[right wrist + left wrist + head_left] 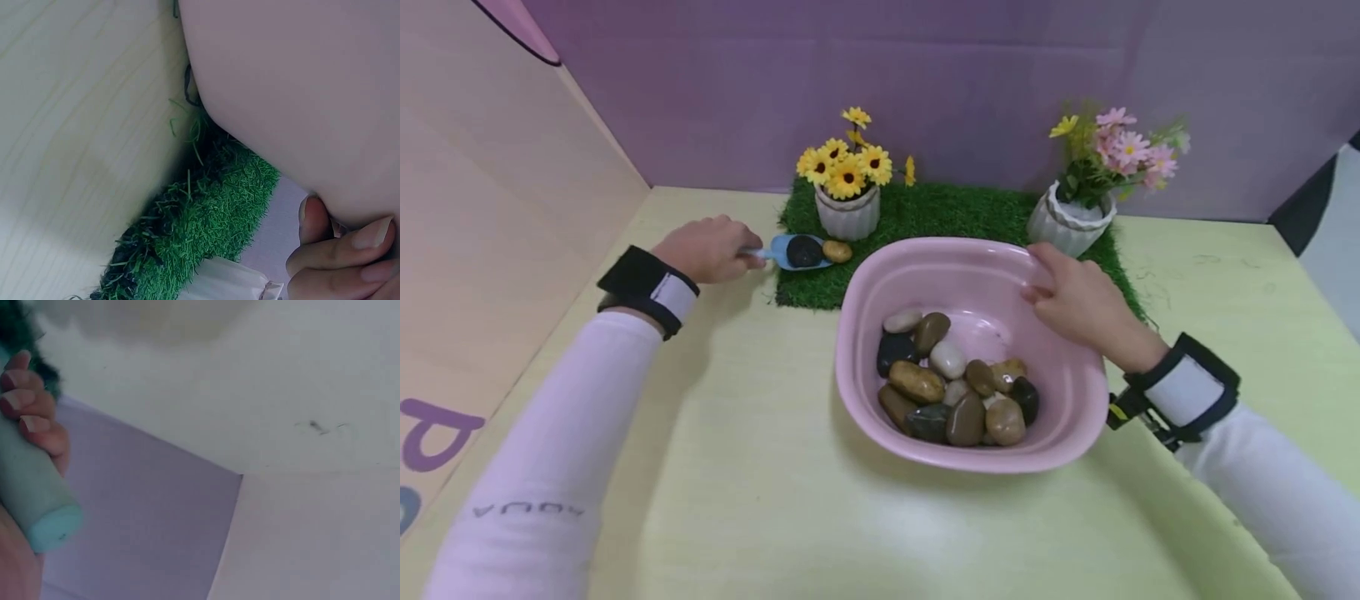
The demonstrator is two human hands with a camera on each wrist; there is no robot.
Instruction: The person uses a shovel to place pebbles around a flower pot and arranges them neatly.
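In the head view my left hand (711, 248) grips the handle of a small light-blue scoop (780, 247). A black stone (805, 251) lies in the scoop, and a tan stone (837, 251) sits at its front edge, over the grass mat. The left wrist view shows the fingers curled round the thick, pale teal handle (31, 481). My right hand (1075, 292) pinches the far right rim of a pink basin (1060, 408), which tilts toward me. Several smooth stones (917, 382), brown, black and white, are gathered at the basin's near side.
A green grass mat (955, 208) lies along the back of the pale wooden table (737, 467). On it stand a white pot of yellow flowers (848, 212) and, farther right, a white pot of pink flowers (1067, 221). A purple wall (955, 92) rises behind.
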